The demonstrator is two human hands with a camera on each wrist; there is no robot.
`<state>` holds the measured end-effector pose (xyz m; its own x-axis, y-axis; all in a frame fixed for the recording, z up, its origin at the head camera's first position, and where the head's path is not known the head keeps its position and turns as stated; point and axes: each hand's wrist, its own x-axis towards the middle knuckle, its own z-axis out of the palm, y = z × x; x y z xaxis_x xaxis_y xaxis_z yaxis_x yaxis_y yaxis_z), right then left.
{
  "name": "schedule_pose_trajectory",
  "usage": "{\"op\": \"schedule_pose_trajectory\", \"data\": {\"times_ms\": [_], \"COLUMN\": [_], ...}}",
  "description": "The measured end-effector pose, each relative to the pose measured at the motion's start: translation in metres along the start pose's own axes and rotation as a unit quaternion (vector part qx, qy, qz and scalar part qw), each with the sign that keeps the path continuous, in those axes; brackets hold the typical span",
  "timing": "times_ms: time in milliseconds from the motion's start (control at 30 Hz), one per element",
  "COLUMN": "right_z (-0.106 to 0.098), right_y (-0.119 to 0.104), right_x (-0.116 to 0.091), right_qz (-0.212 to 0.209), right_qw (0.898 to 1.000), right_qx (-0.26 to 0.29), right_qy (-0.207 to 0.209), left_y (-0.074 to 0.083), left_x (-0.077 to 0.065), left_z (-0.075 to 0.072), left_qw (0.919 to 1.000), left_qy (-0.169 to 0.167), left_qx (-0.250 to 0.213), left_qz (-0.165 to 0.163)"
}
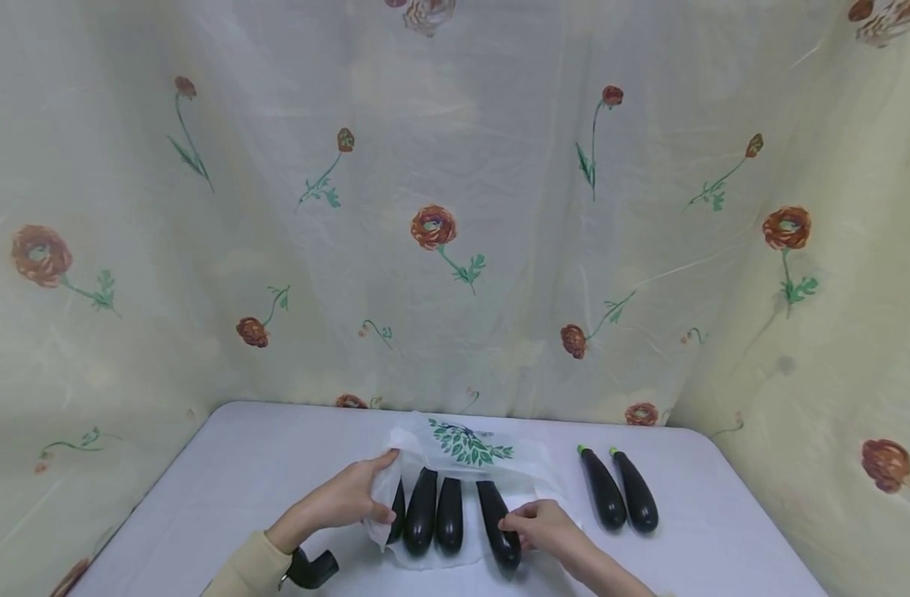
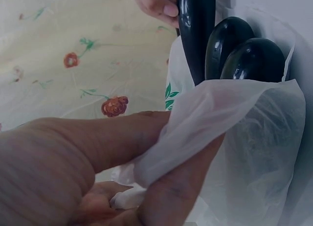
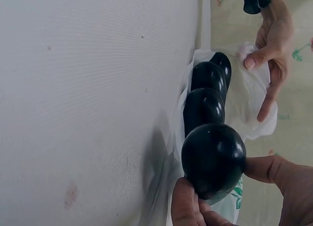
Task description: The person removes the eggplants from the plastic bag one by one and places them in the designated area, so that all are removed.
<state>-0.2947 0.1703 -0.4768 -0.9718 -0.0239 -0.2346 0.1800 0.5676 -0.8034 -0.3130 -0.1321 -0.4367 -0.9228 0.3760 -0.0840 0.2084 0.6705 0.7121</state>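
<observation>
A white plastic bag with a green leaf print lies on the table, its mouth toward me. My left hand pinches the bag's edge and holds it up; the left wrist view shows the thin plastic between thumb and fingers. Between the thumb and fingers of my right hand is an eggplant, gripped near its rounded end, with its other end inside the bag. Several more eggplants lie side by side in the bag, their rounded ends showing at the mouth and their stem ends hidden under the plastic.
Two eggplants with green stems, one of them the outer eggplant, lie on the white table right of the bag. A flower-printed curtain hangs behind and along the sides. A black wrist device is by the left sleeve.
</observation>
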Motion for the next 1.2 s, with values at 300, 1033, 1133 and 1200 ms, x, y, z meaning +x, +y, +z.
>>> {"op": "schedule_pose_trajectory", "data": {"times_ms": [300,1033,1133,1200], "right_z": [-0.006,-0.021,-0.024,-0.025], "right_y": [0.001,0.007,0.008,0.009], "right_x": [-0.007,-0.021,-0.022,-0.023], "right_qz": [0.016,0.016,0.026,0.023], "right_qw": [1.000,0.999,0.999,0.999], "right_qx": [-0.004,-0.008,-0.017,-0.014], "right_qy": [0.005,0.032,0.031,0.032], "left_y": [-0.001,-0.001,0.000,0.001], "left_x": [-0.001,0.003,0.003,0.002], "left_z": [0.001,0.001,0.001,0.001], "left_qw": [1.0000,1.0000,1.0000,1.0000], "left_qy": [0.003,0.004,0.000,0.001], "left_qx": [-0.001,0.008,0.001,-0.003], "left_qz": [0.005,-0.004,-0.010,-0.009]}}
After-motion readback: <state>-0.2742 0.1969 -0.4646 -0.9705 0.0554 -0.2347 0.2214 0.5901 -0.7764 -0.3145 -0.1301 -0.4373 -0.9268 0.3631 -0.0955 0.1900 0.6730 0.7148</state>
